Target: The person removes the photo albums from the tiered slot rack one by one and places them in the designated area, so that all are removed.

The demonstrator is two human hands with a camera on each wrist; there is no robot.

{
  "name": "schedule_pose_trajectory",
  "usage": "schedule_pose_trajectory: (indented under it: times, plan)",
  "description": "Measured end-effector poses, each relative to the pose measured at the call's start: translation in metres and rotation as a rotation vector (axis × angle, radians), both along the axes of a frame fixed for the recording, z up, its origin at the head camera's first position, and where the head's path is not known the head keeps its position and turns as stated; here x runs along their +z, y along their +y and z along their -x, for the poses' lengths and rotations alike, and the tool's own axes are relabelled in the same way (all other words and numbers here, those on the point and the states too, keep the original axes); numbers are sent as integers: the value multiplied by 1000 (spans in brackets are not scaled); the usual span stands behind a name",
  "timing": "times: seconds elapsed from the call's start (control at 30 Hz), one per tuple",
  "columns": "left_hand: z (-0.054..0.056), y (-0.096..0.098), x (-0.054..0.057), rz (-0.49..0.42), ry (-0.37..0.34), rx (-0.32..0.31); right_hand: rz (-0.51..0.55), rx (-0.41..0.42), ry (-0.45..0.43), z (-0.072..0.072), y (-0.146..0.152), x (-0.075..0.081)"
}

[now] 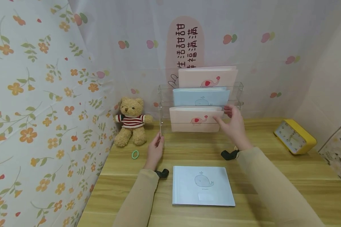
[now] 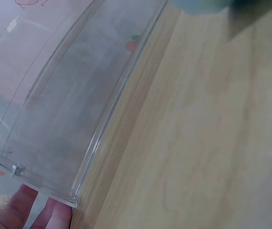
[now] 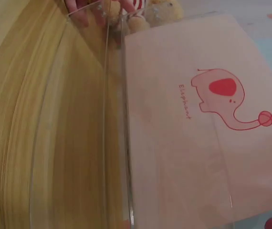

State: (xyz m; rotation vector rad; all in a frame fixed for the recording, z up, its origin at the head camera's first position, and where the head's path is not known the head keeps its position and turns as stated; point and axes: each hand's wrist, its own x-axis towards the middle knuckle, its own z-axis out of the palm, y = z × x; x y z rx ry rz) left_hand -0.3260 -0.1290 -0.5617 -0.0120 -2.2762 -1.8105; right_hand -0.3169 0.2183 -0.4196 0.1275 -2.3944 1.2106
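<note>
A clear acrylic rack (image 1: 160,110) with stepped tiers stands at the back of the table. My left hand (image 1: 154,151) grips its lower left side; in the left wrist view, fingers (image 2: 19,202) lie around the clear edge. In the front tier sits a pink elephant booklet (image 1: 184,121). At that booklet's upper right corner, my right hand (image 1: 234,126) pinches it, thumb across the front and fingers by the edge. Behind it stand a blue whale booklet (image 1: 187,96) and another pink elephant booklet (image 1: 191,77) at the top. A pale whale booklet (image 1: 184,189) lies flat in front.
A teddy bear (image 1: 130,119) in a striped shirt sits left of the rack, with a green ring (image 1: 134,154) before it. Far right stands a yellow clock (image 1: 295,136). Patterned cloth (image 1: 45,110) hangs on the left and behind the wooden table (image 1: 125,176).
</note>
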Motion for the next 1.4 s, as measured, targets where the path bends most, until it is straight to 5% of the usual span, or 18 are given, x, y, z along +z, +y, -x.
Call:
schedule_pose_trajectory:
  times: [0.7,1.4]
  plan:
    - [-1,-2,-3,-22,1,-29,-145,148,-50,28,-19,23]
    - [1,-1,-2,-11,16,-25,-98,50,-112,27,-37,22]
